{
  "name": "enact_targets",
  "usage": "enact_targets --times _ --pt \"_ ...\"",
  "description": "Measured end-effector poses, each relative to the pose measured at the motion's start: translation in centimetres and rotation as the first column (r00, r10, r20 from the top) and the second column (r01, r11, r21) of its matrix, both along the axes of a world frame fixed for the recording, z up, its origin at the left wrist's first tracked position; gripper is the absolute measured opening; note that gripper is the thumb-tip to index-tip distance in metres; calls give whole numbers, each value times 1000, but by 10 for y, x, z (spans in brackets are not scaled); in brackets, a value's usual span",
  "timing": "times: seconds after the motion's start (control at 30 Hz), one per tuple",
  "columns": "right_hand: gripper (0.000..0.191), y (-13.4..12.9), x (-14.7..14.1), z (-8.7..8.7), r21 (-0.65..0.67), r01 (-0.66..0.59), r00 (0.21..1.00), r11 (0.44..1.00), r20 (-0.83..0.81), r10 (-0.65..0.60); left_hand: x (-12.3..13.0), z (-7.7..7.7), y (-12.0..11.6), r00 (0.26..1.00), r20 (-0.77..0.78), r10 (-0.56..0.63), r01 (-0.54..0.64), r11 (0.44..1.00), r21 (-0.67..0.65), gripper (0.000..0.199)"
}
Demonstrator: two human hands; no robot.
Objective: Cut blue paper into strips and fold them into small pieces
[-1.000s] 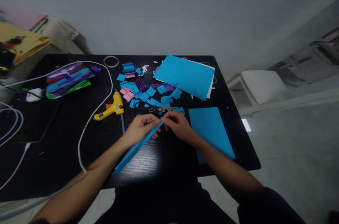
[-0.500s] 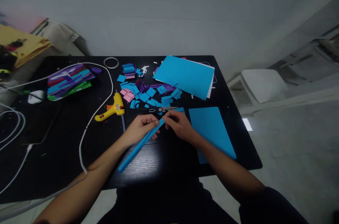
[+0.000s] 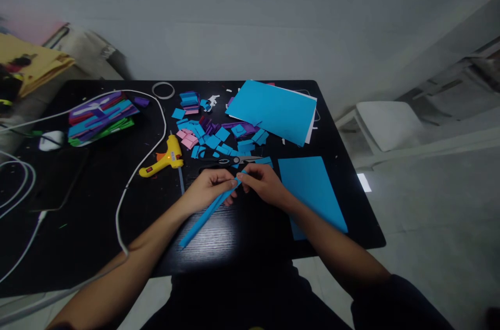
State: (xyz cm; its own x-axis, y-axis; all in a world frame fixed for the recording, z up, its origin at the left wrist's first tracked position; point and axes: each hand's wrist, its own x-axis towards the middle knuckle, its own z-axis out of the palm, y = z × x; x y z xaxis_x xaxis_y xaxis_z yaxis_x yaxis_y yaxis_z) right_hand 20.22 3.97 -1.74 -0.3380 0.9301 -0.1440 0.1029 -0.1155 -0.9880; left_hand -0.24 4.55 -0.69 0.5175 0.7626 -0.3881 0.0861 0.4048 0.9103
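Observation:
A long narrow blue paper strip [image 3: 205, 218] slants from lower left up to my fingers. My left hand [image 3: 213, 187] pinches it near its upper end. My right hand [image 3: 260, 181] is closed on the very tip, its fingertips against those of my left hand. Just beyond my hands lie black-handled scissors [image 3: 238, 160], with many small folded blue pieces [image 3: 213, 141] behind them. Pink pieces [image 3: 187, 138] sit at the left of that heap. A yellow glue gun [image 3: 166, 158] with an orange light rests left of the scissors.
On the black table [image 3: 156, 246], a blue sheet [image 3: 312, 194] lies under my right forearm and more sheets [image 3: 275, 111] lie behind. Strip bundles [image 3: 101, 116], a phone [image 3: 58, 184] and a white cable [image 3: 119, 210] are left. A white stool [image 3: 386, 124] stands right.
The lower end of the blue strip has shifted slightly right and up. My right fingertips have moved a little left, closer to my left thumb.

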Motion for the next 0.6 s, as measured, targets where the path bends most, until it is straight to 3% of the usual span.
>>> enact_targets --times 0.6 --pt "33 -1 -1 1 -8 8 1000 1000 19 -8 -1 0 0 1000 -23 -20 20 1000 6 46"
